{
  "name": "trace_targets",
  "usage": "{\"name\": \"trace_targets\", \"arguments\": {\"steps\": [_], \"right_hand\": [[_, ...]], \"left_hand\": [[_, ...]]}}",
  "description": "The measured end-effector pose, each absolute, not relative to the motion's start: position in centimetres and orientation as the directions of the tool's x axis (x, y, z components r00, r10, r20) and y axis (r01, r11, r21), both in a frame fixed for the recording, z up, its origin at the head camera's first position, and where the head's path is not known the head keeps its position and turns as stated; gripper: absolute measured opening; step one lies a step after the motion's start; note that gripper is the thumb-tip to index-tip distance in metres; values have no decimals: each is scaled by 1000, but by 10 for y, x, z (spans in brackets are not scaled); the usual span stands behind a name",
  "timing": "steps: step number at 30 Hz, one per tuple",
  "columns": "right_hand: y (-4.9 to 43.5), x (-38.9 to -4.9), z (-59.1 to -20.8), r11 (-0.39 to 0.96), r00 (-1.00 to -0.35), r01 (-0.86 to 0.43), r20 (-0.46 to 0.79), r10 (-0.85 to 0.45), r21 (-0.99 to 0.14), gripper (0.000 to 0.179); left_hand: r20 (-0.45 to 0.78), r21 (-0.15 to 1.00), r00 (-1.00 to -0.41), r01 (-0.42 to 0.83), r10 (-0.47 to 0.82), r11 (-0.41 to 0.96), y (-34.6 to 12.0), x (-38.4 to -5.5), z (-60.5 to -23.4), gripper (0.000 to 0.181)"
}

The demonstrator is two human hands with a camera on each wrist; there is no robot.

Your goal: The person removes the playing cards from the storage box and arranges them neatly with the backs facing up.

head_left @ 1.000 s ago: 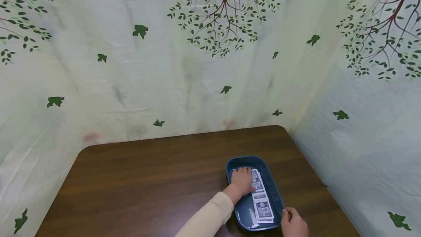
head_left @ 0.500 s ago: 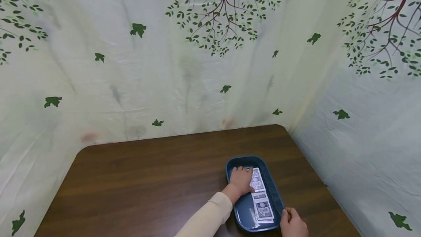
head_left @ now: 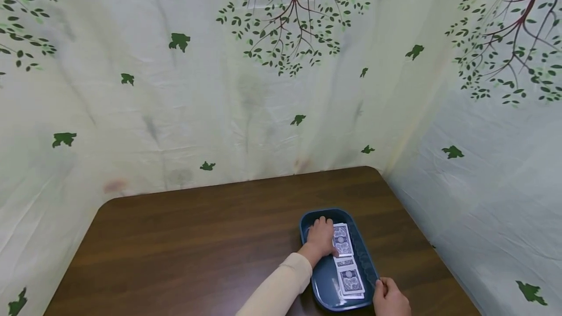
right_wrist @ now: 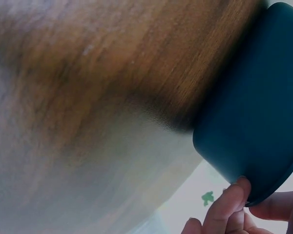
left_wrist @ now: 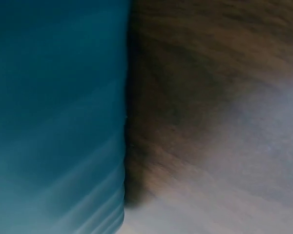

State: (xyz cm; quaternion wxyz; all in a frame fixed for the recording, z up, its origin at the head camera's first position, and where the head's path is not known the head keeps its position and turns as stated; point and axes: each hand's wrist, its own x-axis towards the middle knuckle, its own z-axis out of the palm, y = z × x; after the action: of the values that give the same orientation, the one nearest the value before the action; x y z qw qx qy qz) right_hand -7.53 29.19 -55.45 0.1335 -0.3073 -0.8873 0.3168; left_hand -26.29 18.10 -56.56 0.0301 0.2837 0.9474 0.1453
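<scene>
Playing cards with blue patterned backs lie in two overlapping groups, the far cards [head_left: 342,239] and the near cards [head_left: 351,282], inside a dark blue tray [head_left: 368,257] in the head view. My left hand [head_left: 321,237] reaches in over the tray's left side, beside the far cards. Its thumb lies at their left edge and its fingers extend toward the far end; what is under the palm is hidden. My right hand [head_left: 392,298] pinches the tray's near right corner between thumb and fingers. The right wrist view shows those fingers [right_wrist: 226,207] at the rim.
The tray stands on a brown wooden table [head_left: 197,247], toward its right side. Behind and to the right hang pale cloth walls [head_left: 246,126] with printed trees and leaves. In the left wrist view the tray's outer wall [left_wrist: 58,117] fills the left part.
My left hand has shifted slightly toward the tray's far end and left, baring more of the far cards. The right hand keeps its pinch on the corner.
</scene>
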Motion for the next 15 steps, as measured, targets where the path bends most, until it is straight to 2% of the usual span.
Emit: {"name": "trace_targets", "arguments": {"steps": [5,15], "right_hand": [[293,-76,-555,601,-774,470,25,632,-647,25],[293,-77,-556,613,-777,461,42,628,-642,24]], "left_hand": [[-12,464,-887,405,462,788,185,-269,-568,76],[29,499,-914,363,404,787,189,-274,-563,52]]}}
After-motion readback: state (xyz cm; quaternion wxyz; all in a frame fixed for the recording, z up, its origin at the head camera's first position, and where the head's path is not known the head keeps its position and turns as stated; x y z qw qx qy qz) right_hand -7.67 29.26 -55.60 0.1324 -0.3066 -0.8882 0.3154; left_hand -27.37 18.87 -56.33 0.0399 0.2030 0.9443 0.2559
